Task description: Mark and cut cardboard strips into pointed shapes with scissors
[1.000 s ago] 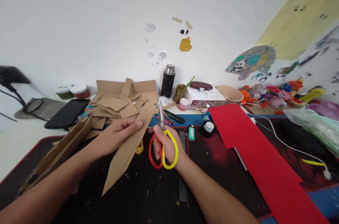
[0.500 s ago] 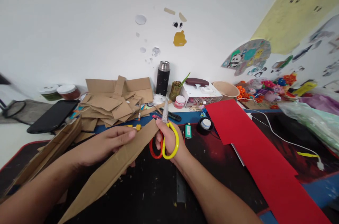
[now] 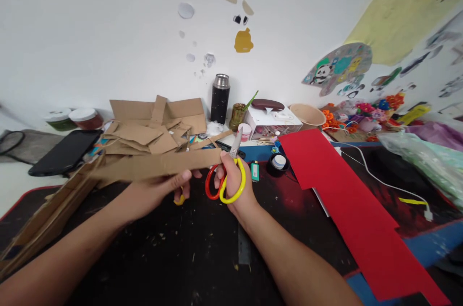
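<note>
My right hand (image 3: 237,185) is closed round a pair of scissors (image 3: 231,185) with one red and one yellow handle; the blades point up and away. Its thumb and fingers also pinch the end of a long brown cardboard strip (image 3: 159,164). The strip stretches left, roughly level, above my left hand (image 3: 159,195). Curled fingers of the left hand hold a small yellow object (image 3: 179,199), mostly hidden, so its kind cannot be made out. Whether the left hand also touches the strip is unclear.
Cardboard scraps (image 3: 144,135) are heaped at the back left, with a long folded cardboard piece (image 3: 47,219) in front. A black flask (image 3: 220,101) stands by the wall. Red card (image 3: 347,200) covers the right side. A metal ruler (image 3: 244,246) lies on the dark mat (image 3: 188,258).
The cardboard strip has swung from a steep diagonal towards me to nearly level, its free end now far left. My left hand has turned and dropped below it, with the yellow object.
</note>
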A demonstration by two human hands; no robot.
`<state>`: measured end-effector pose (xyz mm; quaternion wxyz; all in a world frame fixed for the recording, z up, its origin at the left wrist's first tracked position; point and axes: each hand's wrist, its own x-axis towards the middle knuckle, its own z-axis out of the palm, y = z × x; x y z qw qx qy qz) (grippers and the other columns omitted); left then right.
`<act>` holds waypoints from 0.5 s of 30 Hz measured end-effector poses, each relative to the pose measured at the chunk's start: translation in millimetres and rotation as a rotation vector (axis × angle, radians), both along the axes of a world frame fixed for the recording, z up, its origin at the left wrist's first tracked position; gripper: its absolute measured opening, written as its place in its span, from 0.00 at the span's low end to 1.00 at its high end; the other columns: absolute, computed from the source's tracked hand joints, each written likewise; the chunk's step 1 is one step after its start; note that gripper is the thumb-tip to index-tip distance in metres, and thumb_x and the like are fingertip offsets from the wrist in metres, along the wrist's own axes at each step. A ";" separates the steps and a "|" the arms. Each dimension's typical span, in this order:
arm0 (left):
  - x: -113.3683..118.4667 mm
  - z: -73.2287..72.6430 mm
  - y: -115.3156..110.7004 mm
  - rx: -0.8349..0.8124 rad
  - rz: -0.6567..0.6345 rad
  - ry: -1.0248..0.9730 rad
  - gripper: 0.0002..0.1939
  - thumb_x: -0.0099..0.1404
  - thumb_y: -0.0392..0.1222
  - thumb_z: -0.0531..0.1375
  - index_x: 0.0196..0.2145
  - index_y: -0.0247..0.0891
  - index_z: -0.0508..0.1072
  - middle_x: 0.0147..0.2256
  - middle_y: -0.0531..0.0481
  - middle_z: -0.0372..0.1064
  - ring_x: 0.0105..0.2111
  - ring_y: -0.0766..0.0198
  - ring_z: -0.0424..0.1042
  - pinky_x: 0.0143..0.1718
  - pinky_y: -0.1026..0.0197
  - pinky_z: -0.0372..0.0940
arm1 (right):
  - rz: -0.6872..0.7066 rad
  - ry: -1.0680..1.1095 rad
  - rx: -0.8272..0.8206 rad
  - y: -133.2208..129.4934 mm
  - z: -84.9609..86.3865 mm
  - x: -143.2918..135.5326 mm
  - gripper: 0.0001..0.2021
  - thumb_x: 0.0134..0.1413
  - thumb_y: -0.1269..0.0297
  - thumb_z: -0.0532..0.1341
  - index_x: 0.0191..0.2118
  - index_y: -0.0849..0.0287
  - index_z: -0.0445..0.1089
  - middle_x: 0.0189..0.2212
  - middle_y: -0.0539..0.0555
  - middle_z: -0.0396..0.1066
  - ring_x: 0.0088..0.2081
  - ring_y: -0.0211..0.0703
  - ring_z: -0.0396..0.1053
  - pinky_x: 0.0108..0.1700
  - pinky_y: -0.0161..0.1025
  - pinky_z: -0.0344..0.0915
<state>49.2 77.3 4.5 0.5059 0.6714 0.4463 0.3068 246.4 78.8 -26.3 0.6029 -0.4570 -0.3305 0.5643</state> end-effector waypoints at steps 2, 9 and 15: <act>-1.2 -0.1 5.6 -0.037 0.066 -0.072 0.32 0.69 0.73 0.62 0.30 0.39 0.80 0.25 0.45 0.79 0.24 0.59 0.75 0.28 0.60 0.72 | 0.030 -0.019 0.019 -2.4 -1.4 -1.1 0.25 0.58 0.39 0.70 0.29 0.54 0.63 0.14 0.40 0.62 0.12 0.33 0.60 0.14 0.29 0.51; -3.9 -11.7 13.6 -0.099 0.309 -0.243 0.32 0.63 0.73 0.68 0.24 0.39 0.78 0.22 0.45 0.77 0.21 0.61 0.72 0.24 0.61 0.67 | 0.268 -0.174 0.047 -16.4 -2.5 -7.9 0.26 0.61 0.35 0.68 0.35 0.54 0.66 0.13 0.40 0.64 0.13 0.36 0.62 0.15 0.30 0.58; -12.8 -2.8 16.0 -0.025 0.411 -0.241 0.31 0.59 0.73 0.71 0.29 0.39 0.78 0.22 0.48 0.77 0.21 0.59 0.74 0.24 0.59 0.69 | 0.541 -0.177 0.065 -24.5 1.0 -9.6 0.33 0.59 0.26 0.66 0.40 0.56 0.69 0.14 0.42 0.67 0.15 0.39 0.69 0.19 0.30 0.63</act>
